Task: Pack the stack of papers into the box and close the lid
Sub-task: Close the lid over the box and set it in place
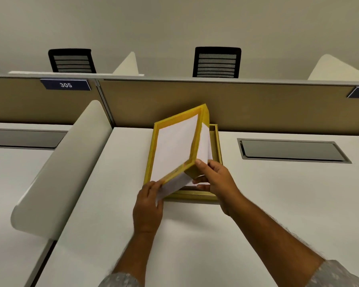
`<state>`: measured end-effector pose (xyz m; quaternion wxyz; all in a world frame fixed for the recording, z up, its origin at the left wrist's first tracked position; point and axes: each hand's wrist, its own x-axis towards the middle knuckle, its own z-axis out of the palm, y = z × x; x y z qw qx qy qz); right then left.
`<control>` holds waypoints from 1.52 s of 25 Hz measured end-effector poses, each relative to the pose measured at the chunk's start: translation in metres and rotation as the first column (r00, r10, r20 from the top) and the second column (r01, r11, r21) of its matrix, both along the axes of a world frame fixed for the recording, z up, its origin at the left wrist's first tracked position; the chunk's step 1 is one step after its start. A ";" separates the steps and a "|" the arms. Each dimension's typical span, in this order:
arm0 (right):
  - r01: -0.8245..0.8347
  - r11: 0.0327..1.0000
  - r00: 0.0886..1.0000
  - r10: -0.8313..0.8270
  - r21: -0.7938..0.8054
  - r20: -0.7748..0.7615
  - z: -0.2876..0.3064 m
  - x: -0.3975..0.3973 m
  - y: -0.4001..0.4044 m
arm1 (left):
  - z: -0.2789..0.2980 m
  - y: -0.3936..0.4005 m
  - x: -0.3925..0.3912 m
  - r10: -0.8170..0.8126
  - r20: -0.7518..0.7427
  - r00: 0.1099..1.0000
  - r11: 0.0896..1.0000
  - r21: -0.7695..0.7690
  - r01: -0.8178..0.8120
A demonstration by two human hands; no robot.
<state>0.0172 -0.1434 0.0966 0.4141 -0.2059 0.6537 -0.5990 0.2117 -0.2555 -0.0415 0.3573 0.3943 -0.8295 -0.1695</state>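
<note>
Hands point(147, 204) point(216, 179) tilt yellow lid point(174, 150) over papers point(205, 141) in box point(195, 196).

I note matt yellow card on the lid point(195, 141), white-lined inside. The papers point(174, 184) pinched under my left hand point(147, 206) are plain smooth white paper. Below my right hand point(218, 181), the box point(193, 196) rim has a dull olive-gold sheen. The bench point(195, 235) is smooth matt white laminate.

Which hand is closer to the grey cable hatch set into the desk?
Right. The right hand grips the yellow lid's near right corner, just left of the hatch. The left hand holds the papers at the lid's near left corner, farther away.
</note>
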 end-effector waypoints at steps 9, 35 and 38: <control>0.133 0.988 0.991 -0.134 0.083 -0.003 -0.040 -0.028 0.044 | -0.014 0.016 -0.003 -0.187 0.025 0.982 0.980 0.068 0.185; 0.217 0.839 0.877 0.057 0.499 -0.477 -0.137 -0.095 0.005 | -0.008 -0.106 -0.073 0.029 -0.012 1.000 0.728 0.685 -0.013; 0.218 0.827 0.802 0.150 0.518 -0.578 -0.133 -0.117 -0.023 | -0.005 -0.137 -0.101 -0.042 0.081 0.996 0.786 0.618 -0.017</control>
